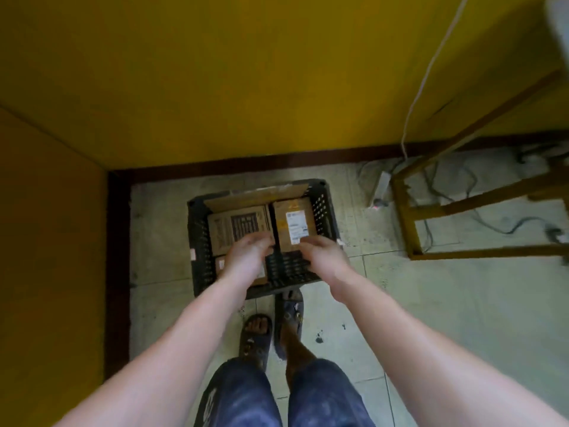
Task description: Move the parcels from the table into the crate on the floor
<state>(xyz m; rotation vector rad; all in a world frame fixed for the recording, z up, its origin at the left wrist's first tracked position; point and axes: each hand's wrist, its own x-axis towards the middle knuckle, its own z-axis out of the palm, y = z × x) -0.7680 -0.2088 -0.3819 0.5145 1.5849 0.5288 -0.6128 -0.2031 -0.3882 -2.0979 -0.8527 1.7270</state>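
A black slotted crate (200, 241) stands on the floor by the yellow wall. Inside lie a printed brown parcel (234, 224) at the left and a brown parcel with a white label (294, 224) at the right. A flat cardboard piece (258, 195) leans along the crate's far wall, and a small parcel (221, 265) shows under my left wrist. My left hand (249, 255) hovers over the crate's middle, fingers loosely curled, holding nothing. My right hand (320, 255) hangs above the near edge of the labelled parcel, also holding nothing.
A yellow metal table frame (409, 229) stands at the right, with a power strip (381, 188) and cables on the floor beneath it. Yellow walls close off the far side and the left. My sandalled feet (288, 315) stand just in front of the crate.
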